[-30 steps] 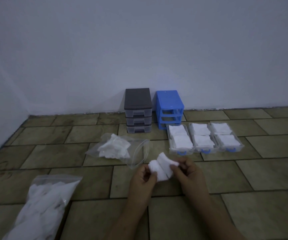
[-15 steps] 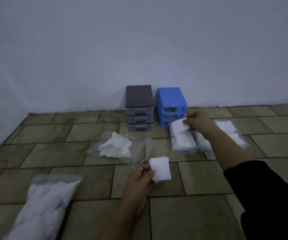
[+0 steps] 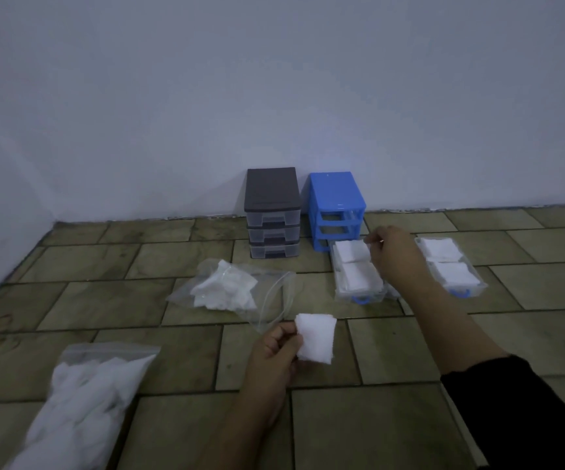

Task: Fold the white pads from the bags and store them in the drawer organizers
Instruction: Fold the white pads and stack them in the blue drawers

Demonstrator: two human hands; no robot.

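Since the half-second-earlier frame, my right hand [image 3: 391, 252] is no longer carrying a pad; its pad is now lying in the left clear plastic drawer tray [image 3: 359, 296], pulled out onto the tiles in front of the blue three-slot plastic drawer frame [image 3: 337, 205]. That hand is hovering over the tray's far end with fingers loosely curled; whether it is pinching anything I cannot tell. My left hand [image 3: 274, 351] is pinching the folded white square pad [image 3: 316, 337] by its left edge, well in front of the blue frame and just in front of the open clear zip bag of unfolded pads [image 3: 230, 290]. A fuller clear bag of pads [image 3: 81, 395] is lying far to the frame's front left; the grey three-drawer organizer [image 3: 272, 215] is standing just left of it. Judged risks: the single-edge pinch is letting the fold spring open; the tray is looking nearly full, so another pad may be riding up and jamming the drawer on reinsertion.
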